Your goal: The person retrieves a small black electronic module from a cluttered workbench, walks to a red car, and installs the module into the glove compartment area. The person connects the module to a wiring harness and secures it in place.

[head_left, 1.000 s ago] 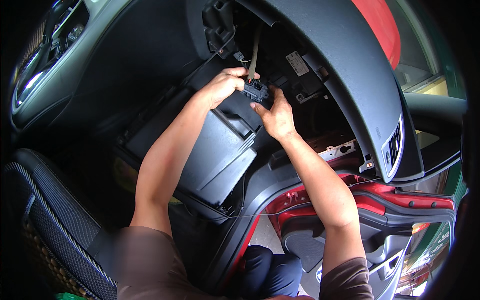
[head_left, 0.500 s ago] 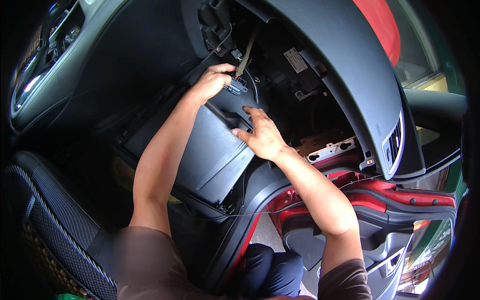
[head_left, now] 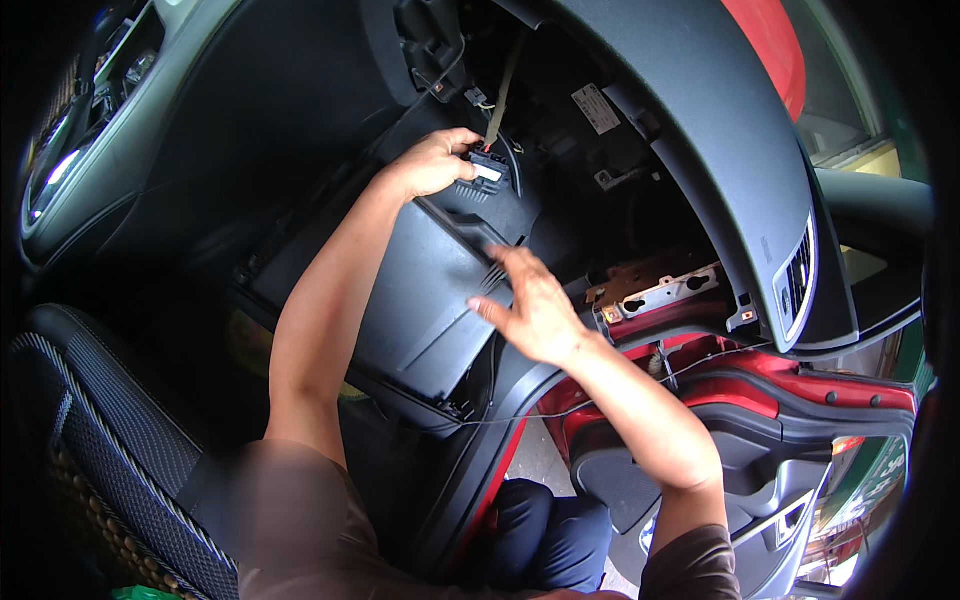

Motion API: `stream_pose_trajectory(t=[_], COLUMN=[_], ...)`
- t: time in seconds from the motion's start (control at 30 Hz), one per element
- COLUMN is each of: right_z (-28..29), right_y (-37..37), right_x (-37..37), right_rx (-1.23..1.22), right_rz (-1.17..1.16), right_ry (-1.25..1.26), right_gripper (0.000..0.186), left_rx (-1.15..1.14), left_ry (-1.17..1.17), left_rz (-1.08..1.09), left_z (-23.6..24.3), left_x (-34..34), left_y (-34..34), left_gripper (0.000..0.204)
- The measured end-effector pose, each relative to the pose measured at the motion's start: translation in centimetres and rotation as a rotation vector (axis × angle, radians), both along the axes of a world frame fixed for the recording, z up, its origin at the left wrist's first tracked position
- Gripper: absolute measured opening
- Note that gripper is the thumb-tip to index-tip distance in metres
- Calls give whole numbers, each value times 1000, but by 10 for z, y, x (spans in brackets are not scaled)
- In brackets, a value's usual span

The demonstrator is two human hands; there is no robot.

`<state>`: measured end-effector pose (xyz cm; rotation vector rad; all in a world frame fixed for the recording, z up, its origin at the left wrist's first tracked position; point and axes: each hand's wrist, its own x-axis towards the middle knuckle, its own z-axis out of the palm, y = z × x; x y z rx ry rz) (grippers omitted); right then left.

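Observation:
Inside the opened dashboard, my left hand (head_left: pixel 432 165) pinches a small dark electrical module (head_left: pixel 487 177) by its left side, thumb across its front. Fins line the module's lower edge, and a pale patch shows on its face. A taped wiring harness (head_left: pixel 503 90) runs down to its top, with a bit of red where they meet. My right hand (head_left: pixel 540 312) hovers lower right, fingers spread and slightly blurred, nothing seen in it. It is over the edge of the lowered glove box (head_left: pixel 400 290), whether touching or apart I cannot tell.
A loose grey connector (head_left: pixel 476 97) hangs near the harness. To the right are the dashboard shell (head_left: pixel 690 120), a metal bracket (head_left: pixel 670 292) and the open red door (head_left: pixel 740 395). A thin cable (head_left: pixel 560 413) crosses the sill. The seat (head_left: pixel 110 400) stands at left.
The module has tilted, so its fins and pale patch now show; my left hand keeps hold of it. My right hand has drawn back down and right, away from it.

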<state>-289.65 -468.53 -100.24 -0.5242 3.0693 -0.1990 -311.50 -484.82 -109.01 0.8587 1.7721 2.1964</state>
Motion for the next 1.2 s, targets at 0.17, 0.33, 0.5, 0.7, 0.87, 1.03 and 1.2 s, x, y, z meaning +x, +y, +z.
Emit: stream_pose_trajectory(t=[0.17,0.33,0.5,0.7,0.87,1.03,1.2], right_z=[-10,-44,-111,-189,-203,-199,-199], right_y=[-7,0,11,2,-2,-2,-4], right_x=[59,131,200,234,238,234,234], right_rx=[-46,-55,-62,-282,-215,-191,-289], right_rz=[114,98,260,353,323,323,286], right_ry=[-142,-291,-353,-199,-155,-175,-143], right_gripper=[68,59,45,27,19,22,16], left_rx=[-62,-238,-531,-694,-679,-724,-745], left_ry=[51,104,252,237,255,295,307], left_rz=[-69,20,363,441,476,519,539], left_z=[6,17,21,8,-1,-7,-6], left_x=[1,7,15,1,-9,-4,-1], left_y=[1,-5,-8,-17,-31,-25,-25], left_gripper=[50,55,57,79,85,77,82])
